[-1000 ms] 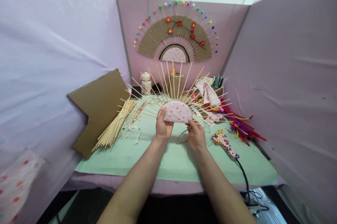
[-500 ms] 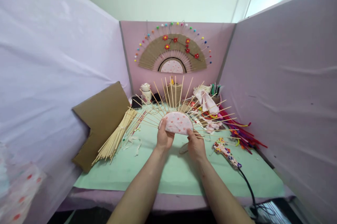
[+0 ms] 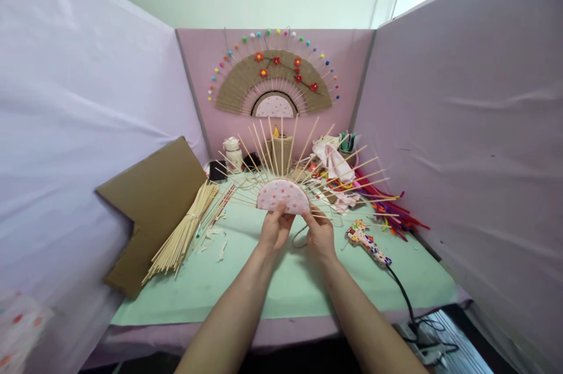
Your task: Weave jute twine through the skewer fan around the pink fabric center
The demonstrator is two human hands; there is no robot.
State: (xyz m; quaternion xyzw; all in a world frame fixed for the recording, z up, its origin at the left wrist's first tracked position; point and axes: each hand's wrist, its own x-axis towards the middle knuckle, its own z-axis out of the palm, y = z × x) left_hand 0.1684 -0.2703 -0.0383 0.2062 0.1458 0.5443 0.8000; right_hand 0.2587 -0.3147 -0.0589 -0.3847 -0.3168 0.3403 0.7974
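A half-round fan base (image 3: 284, 193) covered in pink dotted cloth is held up above the table, with several thin wooden sticks fanning out from its curved edge. My left hand (image 3: 277, 226) pinches the middle of its straight lower edge, thumb in front and fingers behind. At its lower right corner my right hand (image 3: 320, 234) grips the base, thumb on the front. A loop of cord (image 3: 299, 239) shows between the hands. Behind, a finished brown fan (image 3: 275, 78) with red flowers and coloured balls hangs on the pink panel.
Left on the green table (image 3: 299, 298) lie a stick bundle (image 3: 182, 233) and cut cardboard (image 3: 153, 204). To the right are a patterned glue gun (image 3: 369, 243) with a black cord, fuzzy stems (image 3: 387, 204) and cloth scraps (image 3: 334, 160). A twine roll (image 3: 281, 154) and white bottle (image 3: 233, 153) stand behind.
My left hand has slid from the base's left end to the middle of its lower edge. My right hand stays at the right corner. The whole view has shifted slightly.
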